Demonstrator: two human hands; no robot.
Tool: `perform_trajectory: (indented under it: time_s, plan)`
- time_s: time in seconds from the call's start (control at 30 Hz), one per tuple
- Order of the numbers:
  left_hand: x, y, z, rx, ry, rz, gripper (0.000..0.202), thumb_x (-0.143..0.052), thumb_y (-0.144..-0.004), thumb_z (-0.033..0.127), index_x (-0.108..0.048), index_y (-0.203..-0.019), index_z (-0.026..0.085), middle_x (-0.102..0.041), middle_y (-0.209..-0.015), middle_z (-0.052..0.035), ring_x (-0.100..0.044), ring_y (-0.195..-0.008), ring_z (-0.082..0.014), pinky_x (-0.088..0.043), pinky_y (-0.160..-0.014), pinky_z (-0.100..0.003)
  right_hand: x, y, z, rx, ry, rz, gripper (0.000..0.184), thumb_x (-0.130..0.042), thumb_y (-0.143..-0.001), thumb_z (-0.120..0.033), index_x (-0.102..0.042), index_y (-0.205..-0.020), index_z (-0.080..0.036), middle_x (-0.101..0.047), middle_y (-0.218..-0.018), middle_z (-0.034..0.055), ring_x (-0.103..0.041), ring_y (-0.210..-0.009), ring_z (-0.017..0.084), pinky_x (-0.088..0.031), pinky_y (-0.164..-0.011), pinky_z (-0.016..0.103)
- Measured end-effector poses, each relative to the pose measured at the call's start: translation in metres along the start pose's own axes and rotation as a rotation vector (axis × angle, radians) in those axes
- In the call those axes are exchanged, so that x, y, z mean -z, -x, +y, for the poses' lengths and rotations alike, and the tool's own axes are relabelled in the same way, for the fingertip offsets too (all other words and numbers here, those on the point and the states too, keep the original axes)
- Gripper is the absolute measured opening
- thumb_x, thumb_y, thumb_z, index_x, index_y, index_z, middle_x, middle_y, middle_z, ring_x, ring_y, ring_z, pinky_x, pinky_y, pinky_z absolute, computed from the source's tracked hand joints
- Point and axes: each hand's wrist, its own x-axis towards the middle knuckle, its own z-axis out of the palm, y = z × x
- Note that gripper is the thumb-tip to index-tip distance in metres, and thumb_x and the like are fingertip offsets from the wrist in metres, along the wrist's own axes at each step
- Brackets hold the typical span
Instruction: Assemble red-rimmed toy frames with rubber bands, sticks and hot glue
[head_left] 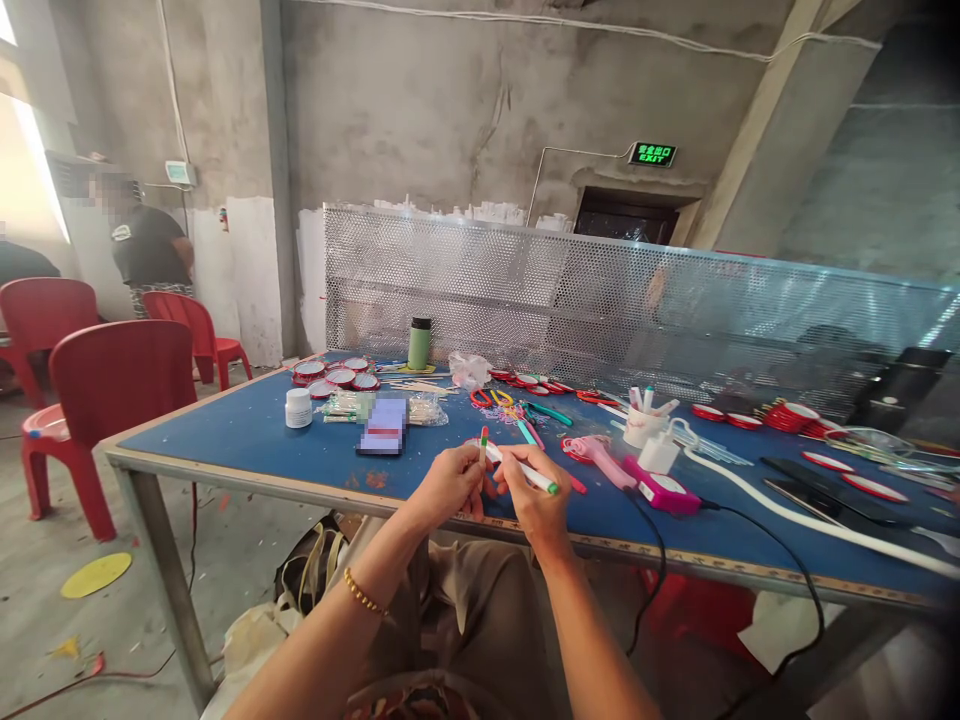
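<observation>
2 hnds (536, 500), 1 tmblr (420, 346)

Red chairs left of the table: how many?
3: the nearest chair close to the table's left end; another chair behind it at the picture's left edge; a third chair near the standing person. More may be hidden behind these.

at six o'clock the left hand (455, 480) hides the lower end of the stick (484, 442); at eight the phone screen (385, 418) is blurred; at four the white cord (825, 526) runs out of view.
</observation>
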Motion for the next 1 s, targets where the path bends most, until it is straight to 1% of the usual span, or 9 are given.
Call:
perform_trajectory:
  time_s: [0.13,0.4,0.63,0.83,1.0]
  plan:
    - [0.0000,-0.0002,0.0004,-0.013,-0.014,-0.006,0.022,-0.041,-0.088,0.033,-0.051,-0.079,0.016,-0.065,-0.067,-0.0011,-0.059,-0.040,-0.0104,-0.038,-0.036,-0.017,0.0001,0.0001,0.0013,-0.001,0.011,0.015,0.015,-0.057,-0.089,-0.025,-0.064,-0.077,-0.018,-0.061,-0.056,-0.0032,-0.057,-0.044,0.010,-0.045,-0.045,0.021]
    - [0.0005,0.0001,-0.0021,-0.019,-0.027,-0.006,0.022,-0.040,-0.089,0.032,-0.049,-0.076,0.017,-0.065,-0.067,-0.0004,-0.060,-0.040,-0.0105,-0.037,-0.035,-0.016,-0.0008,-0.0003,0.0039,-0.007,0.026,-0.014,0.017,-0.058,-0.088,-0.027,-0.063,-0.075,-0.018,-0.061,-0.057,-0.0031,-0.058,-0.044,0.011,-0.047,-0.047,0.022]
    - [0.0006,0.0001,-0.0018,-0.020,-0.041,-0.010,0.017,-0.039,-0.087,0.027,-0.046,-0.075,0.018,-0.064,-0.066,0.0008,-0.060,-0.041,-0.0101,-0.036,-0.035,-0.016,-0.0008,-0.0006,0.0050,-0.006,0.038,-0.017,0.018,-0.057,-0.089,-0.029,-0.063,-0.076,-0.018,-0.062,-0.059,-0.0024,-0.059,-0.045,0.011,-0.047,-0.047,0.022]
    - [0.0004,-0.0005,-0.0024,-0.024,-0.044,-0.010,0.017,-0.039,-0.086,0.026,-0.044,-0.073,0.018,-0.064,-0.066,0.0009,-0.060,-0.041,-0.0092,-0.036,-0.036,-0.015,-0.0017,-0.0015,0.0041,-0.001,0.047,-0.010,0.017,-0.058,-0.088,-0.027,-0.064,-0.076,-0.018,-0.063,-0.058,-0.0018,-0.058,-0.045,0.011,-0.047,-0.048,0.022]
    - [0.0003,-0.0004,-0.0023,-0.024,-0.045,-0.011,0.019,-0.040,-0.087,0.029,-0.046,-0.073,0.018,-0.065,-0.067,-0.0001,-0.060,-0.041,-0.0100,-0.037,-0.036,-0.016,-0.0019,-0.0017,0.0049,0.023,0.074,-0.023,0.018,-0.057,-0.088,-0.028,-0.065,-0.075,-0.018,-0.064,-0.061,-0.0003,-0.061,-0.049,0.013,-0.048,-0.050,0.023]
